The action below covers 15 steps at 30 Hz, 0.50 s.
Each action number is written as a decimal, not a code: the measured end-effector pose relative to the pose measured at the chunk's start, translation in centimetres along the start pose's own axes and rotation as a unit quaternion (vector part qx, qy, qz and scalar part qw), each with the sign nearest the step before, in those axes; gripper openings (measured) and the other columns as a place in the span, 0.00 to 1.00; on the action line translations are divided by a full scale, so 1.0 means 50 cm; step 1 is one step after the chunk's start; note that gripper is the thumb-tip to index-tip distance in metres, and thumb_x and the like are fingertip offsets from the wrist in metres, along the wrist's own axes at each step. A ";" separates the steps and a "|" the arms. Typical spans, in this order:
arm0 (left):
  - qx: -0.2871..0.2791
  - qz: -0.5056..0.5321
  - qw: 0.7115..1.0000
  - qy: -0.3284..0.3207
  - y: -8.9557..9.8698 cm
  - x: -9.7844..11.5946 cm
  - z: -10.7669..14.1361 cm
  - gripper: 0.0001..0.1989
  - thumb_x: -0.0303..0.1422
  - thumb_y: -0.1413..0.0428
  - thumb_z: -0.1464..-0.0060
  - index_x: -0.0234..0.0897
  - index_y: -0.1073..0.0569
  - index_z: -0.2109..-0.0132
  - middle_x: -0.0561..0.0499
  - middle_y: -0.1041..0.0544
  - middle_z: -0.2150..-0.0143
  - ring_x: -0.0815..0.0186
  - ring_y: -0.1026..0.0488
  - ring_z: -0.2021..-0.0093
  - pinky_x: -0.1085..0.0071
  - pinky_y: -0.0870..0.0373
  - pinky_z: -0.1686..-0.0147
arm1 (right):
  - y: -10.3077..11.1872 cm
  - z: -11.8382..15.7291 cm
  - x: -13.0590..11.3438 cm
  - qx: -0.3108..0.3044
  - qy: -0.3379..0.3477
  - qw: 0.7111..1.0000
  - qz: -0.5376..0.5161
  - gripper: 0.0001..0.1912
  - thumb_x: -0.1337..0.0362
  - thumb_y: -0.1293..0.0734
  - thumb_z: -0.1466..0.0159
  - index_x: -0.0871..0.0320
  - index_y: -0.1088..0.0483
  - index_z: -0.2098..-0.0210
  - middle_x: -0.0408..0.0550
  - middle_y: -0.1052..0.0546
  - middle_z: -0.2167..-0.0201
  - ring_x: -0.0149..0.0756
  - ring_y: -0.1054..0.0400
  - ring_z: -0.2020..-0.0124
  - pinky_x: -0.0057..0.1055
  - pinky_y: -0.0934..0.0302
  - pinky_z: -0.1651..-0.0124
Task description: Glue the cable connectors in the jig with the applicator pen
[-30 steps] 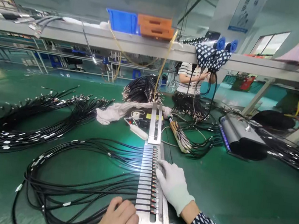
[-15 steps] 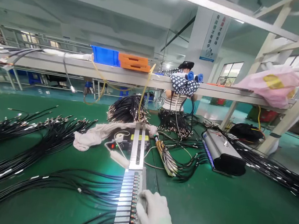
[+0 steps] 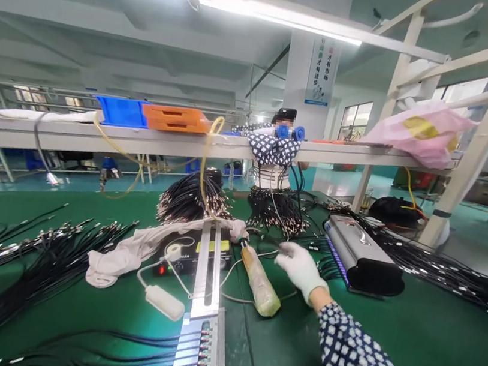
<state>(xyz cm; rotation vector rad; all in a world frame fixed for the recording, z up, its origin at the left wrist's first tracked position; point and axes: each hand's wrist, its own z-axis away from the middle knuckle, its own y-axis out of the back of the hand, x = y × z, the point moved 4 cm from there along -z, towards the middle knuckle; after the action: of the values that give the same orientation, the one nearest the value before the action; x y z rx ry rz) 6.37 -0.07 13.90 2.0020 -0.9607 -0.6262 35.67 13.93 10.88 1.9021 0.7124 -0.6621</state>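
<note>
My right hand, in a white glove, is over the green table between the wrapped handle and the silver-and-black box. Its fingers are curled together; what they hold is hidden. Black cables run from the box's lit edge to behind this hand. My left hand is out of view. At the lower middle, a metal fixture holds a row of cable ends beside a bright light strip.
Cable bundles lie at left, at the back and at right. A cloth drapes by a black control box. A shelf crosses above, carrying a blue bin. A person is behind it.
My right hand has left the metal fixture and moved forward and right, past the wrapped handle. The black cables that lay over the handle are off it. The view has shifted.
</note>
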 end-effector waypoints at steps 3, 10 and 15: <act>-0.043 0.057 0.995 0.069 -0.055 0.038 0.017 0.14 0.40 0.47 0.37 0.40 0.29 0.49 0.45 0.27 0.48 0.62 0.27 0.54 0.60 0.25 0.55 | 0.091 -0.012 0.073 0.083 -0.042 0.980 -0.174 0.18 0.53 0.38 0.30 0.62 0.31 0.52 0.49 0.24 0.59 0.35 0.27 0.62 0.36 0.30 0.59; -0.127 0.157 0.919 0.338 -0.243 0.011 -0.150 0.20 0.42 0.46 0.40 0.36 0.33 0.45 0.44 0.24 0.56 0.55 0.26 0.53 0.54 0.30 0.52 | 0.142 0.156 0.271 0.239 -0.171 0.869 -0.398 0.29 0.44 0.27 0.46 0.63 0.28 0.58 0.47 0.22 0.72 0.31 0.32 0.77 0.26 0.37 0.78; -0.150 0.214 0.816 0.515 -0.357 -0.057 -0.282 0.23 0.44 0.45 0.40 0.35 0.34 0.43 0.44 0.27 0.49 0.59 0.26 0.54 0.54 0.28 0.52 | 0.127 0.175 0.335 0.270 -0.201 0.820 -0.462 0.16 0.56 0.30 0.36 0.63 0.28 0.57 0.45 0.23 0.68 0.30 0.28 0.73 0.29 0.30 0.68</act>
<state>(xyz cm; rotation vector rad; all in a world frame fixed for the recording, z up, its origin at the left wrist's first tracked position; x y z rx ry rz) 21.79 15.45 7.03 1.4112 -0.5224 0.5255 50.38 6.93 -0.55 1.6989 1.2572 -1.9942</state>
